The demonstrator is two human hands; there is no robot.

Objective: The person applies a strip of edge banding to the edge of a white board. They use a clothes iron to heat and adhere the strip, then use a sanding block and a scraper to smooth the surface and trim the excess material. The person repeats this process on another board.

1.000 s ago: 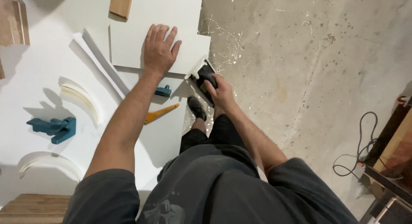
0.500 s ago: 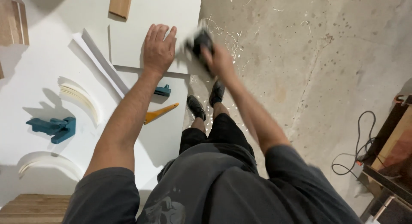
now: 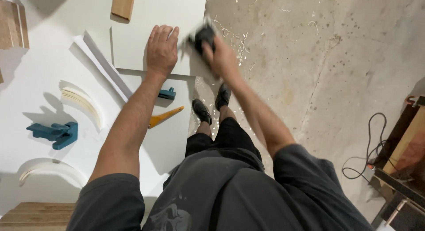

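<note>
Both hands work at the top centre of the frame, seen from above. Lying flat with fingers together, the left hand (image 3: 161, 49) presses palm-down on a white panel (image 3: 133, 40) that sits on a white worktable (image 3: 40, 94). Just to its right, the right hand (image 3: 221, 58) is blurred and closed around a small black hand tool (image 3: 204, 36) at the panel's right edge, where the table ends. Near the left forearm, at mid-frame, lie a small blue clamp block (image 3: 167, 94) and an orange-handled tool (image 3: 164, 117). A larger blue clamp (image 3: 55, 132) sits at the left, between two curved white trim pieces (image 3: 84, 102). A strip of bare wood (image 3: 123, 4) lies at the top edge. Below the table edge, black shoes (image 3: 212, 105) stand on a concrete floor (image 3: 318, 71) scattered with pale shavings, and a black cable (image 3: 367, 147) loops at the right.
</note>
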